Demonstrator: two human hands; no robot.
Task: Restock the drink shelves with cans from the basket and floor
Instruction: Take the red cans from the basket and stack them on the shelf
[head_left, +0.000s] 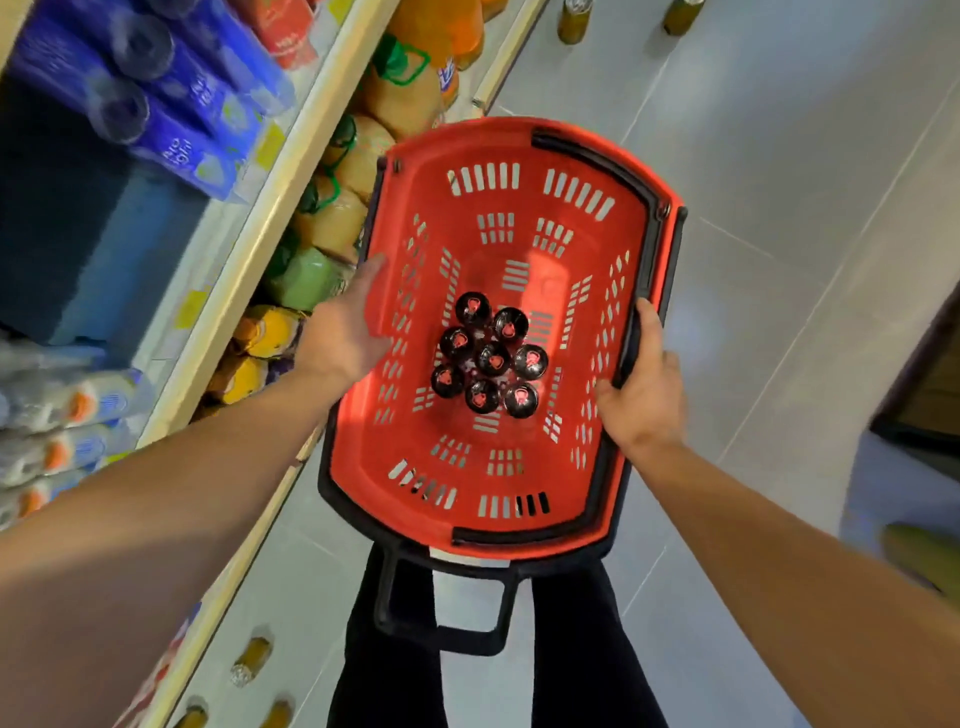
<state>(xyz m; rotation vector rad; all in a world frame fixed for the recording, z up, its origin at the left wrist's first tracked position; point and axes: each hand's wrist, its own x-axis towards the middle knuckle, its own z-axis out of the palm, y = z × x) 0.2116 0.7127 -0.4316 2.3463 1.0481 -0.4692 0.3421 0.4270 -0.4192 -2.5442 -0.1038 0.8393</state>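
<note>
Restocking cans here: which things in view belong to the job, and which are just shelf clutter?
Job:
- red basket, held at its sides by left hand and right hand
- eight dark cans upright in it
- gold cans on floor and

Not the job:
- blue bottle packs
- orange juice bottles
- water bottles

Left hand (345, 332) and right hand (641, 387) grip red basket (519, 145) rims; eight cans (491, 358) inside, shelves (244, 249) left.
</note>
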